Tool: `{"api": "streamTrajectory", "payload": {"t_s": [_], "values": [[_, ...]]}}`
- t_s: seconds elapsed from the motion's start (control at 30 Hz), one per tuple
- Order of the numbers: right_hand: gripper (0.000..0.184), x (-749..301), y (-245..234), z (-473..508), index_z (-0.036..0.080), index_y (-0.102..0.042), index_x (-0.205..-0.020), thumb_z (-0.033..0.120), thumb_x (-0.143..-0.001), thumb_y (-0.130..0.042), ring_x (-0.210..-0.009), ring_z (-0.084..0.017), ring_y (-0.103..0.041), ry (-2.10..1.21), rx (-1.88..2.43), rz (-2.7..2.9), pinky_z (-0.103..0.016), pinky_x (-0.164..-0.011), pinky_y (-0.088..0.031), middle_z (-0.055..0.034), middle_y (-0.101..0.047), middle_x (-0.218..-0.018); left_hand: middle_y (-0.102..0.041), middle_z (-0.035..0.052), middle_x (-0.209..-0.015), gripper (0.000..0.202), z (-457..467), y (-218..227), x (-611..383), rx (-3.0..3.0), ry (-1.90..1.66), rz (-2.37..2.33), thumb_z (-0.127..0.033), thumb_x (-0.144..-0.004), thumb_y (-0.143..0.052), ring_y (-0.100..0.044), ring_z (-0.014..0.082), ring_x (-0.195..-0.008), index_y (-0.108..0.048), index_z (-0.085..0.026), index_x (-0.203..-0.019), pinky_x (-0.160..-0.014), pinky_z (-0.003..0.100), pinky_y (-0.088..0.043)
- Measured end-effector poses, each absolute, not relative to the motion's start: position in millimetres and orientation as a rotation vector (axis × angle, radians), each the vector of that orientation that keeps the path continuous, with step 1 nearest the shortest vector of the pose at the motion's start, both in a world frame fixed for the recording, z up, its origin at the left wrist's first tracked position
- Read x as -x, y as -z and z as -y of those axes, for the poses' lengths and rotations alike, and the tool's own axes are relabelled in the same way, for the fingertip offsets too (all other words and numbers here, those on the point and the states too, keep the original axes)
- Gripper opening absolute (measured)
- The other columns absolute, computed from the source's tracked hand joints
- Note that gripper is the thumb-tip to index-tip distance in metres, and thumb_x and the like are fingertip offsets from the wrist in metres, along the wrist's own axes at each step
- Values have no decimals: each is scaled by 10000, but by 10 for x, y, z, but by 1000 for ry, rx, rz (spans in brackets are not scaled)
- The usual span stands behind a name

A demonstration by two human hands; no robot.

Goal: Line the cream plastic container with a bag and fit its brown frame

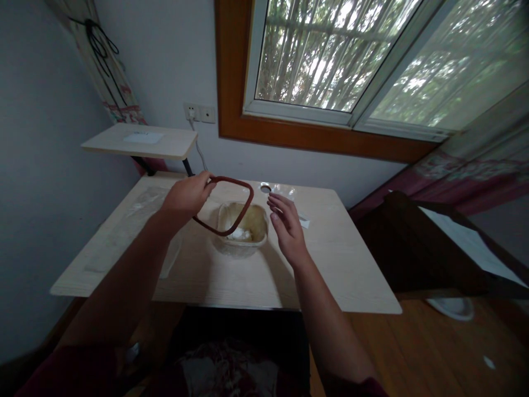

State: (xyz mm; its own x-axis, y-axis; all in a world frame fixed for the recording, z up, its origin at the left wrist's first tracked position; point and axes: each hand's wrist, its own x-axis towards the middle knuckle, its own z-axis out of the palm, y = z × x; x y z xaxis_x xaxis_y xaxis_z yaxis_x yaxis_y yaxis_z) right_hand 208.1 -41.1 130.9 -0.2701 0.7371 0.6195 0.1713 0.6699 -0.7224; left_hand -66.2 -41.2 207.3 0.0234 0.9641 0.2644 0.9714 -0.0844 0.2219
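My left hand [185, 196] pinches the corner of a rounded-square, reddish-brown rim [249, 205], tilted in the air. It looks like a container lid; whether a clear sheet fills its middle, I cannot tell. Below and partly behind it, a translucent plastic container [243, 251] sits on the table, uncovered, with beige sides and something white at the bottom. To the right of the container hovers my right hand [288, 225], fingers spread apart and holding nothing.
A pale wooden table [347, 275] carries a clear plastic bag [128, 237] at left and a small white slip [305, 221] at right. Behind my left hand rises a small shelf [173, 144]. A round cable hole [265, 188] lies near the back edge. Dark furniture [438, 259] stands right.
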Motion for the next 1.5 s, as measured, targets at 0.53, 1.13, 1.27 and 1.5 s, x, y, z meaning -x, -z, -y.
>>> {"api": "streamTrajectory", "payload": {"t_s": [0.53,1.13,1.27,1.5], "values": [[383,-2228,-1575,527,331,-651,-1228,154,-889,-614,-1296,-279,-524,-403,544,2295,-555,-1065,-475,-51,-563,-1413,-750,69,-1123,269,-22,-2066,106,2945,633,1321,-255,-984,-498,-679,194,-1040,-735,-208,-1101,-856,281,-472],[412,-2465,-1458,426,330,-619,-1270,231,-872,-657,-1269,-283,-544,-483,622,2384,-558,-1053,-476,-61,-589,-1377,-754,80,-1087,291,32,-1603,380,2779,810,1728,-258,-887,-537,-677,220,-1026,-737,-194,-1089,-930,353,-502],[437,-2478,-1437,429,338,-599,-1311,246,-886,-638,-1337,-296,-495,-515,625,2386,-586,-1092,-438,-56,-527,-1472,-757,77,-1059,294,54,-1493,459,2755,870,1799,-286,-875,-542,-683,217,-991,-743,-195,-1069,-909,345,-509],[441,-2438,-1364,410,340,-594,-1335,398,-909,-691,-1404,-305,-433,-467,629,2380,-616,-1137,-376,-61,-538,-1471,-765,75,-1074,303,63,-1453,494,2750,928,1885,-335,-877,-558,-689,221,-1020,-761,-202,-1058,-932,342,-511]]}}
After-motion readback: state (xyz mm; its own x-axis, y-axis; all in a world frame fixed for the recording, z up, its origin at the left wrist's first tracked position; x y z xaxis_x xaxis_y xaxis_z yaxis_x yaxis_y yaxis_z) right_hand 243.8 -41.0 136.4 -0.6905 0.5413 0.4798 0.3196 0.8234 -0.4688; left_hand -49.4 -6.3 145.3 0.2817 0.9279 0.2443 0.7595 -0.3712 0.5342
